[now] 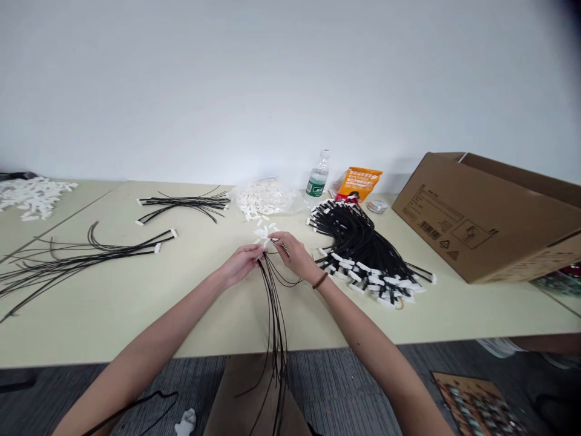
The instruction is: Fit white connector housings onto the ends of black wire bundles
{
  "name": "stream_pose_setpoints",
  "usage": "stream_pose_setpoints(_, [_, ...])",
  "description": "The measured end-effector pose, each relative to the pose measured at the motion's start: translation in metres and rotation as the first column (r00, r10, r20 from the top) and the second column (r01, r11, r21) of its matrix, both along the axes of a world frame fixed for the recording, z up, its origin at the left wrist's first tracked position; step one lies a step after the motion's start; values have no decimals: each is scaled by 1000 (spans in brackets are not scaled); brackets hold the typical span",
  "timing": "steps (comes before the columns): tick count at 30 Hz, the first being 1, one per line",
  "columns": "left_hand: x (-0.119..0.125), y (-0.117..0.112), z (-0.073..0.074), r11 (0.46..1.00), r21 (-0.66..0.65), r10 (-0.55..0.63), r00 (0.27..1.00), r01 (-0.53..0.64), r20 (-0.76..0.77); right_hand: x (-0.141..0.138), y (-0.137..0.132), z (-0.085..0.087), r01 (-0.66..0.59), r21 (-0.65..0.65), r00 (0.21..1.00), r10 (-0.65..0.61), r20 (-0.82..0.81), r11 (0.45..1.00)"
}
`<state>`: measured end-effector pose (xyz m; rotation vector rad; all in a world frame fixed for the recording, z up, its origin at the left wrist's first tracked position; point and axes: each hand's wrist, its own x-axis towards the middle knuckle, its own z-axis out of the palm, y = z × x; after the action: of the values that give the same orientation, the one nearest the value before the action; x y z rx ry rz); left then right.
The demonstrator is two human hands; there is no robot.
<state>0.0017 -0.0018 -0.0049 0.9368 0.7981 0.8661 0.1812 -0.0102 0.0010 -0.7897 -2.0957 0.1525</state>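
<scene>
Tabletop (113, 309) | left hand (244, 263): holding black wires (273, 303) | right hand (293, 253): just beside

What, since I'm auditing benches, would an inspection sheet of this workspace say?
Surface: pale table, no spills seen.
Work items: black wires; loose white pieces; more in a clear bag.
Clutter: bottle, orange packet, carton.
Hands: left hand pinches the wires' top; right hand close by, grip unclear.
Cables: held wires hang past the table edge; bundles lie left, a heap right.
Surroundings: pale wall, grey floor.
</scene>
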Motion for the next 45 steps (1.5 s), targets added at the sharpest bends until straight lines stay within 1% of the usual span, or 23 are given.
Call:
stream_pose_setpoints(6, [0,0,0,1000,-12,0,1000,0,-1,-1,1,0,-19,26,1000,19,-8,999])
stream_pose_setpoints(16, [1,-1,2,999,-36,17,1000,-16,23,-3,-1,1,-15,39,1000,15,-4,999])
stream_pose_setpoints(23, [1,-1,0,1000,-30,7,1000,-6,19,-3,-1,2,-15,49,1000,15,-3,999])
stream_pose_setpoints(27, [2,-1,0,999,-36,35,999,-34,27,-4,0,0,22,50,999,-21,-26,999])
stream_pose_setpoints(31, [2,1,2,991,-52,128,988,-124,83,-6,-4,3,67,135,998,-65,-22,989])
stream_pose_setpoints(35, [1,5,1,975,-92,214,968,-203,133,-4,-10,8,31,215,998,-44,53,976])
stream_pose_setpoints(37, [0,6,0,968,-111,239,960,-224,148,-3,-10,9,5,240,995,-29,99,971])
stream_pose_setpoints(41, [0,6,2,970,-118,233,956,-214,177,-3,-8,6,-25,267,988,-17,153,963])
stream_pose_setpoints(45, [2,4,3,976,-116,204,963,-186,175,-6,-6,1,11,319,988,-60,142,948])
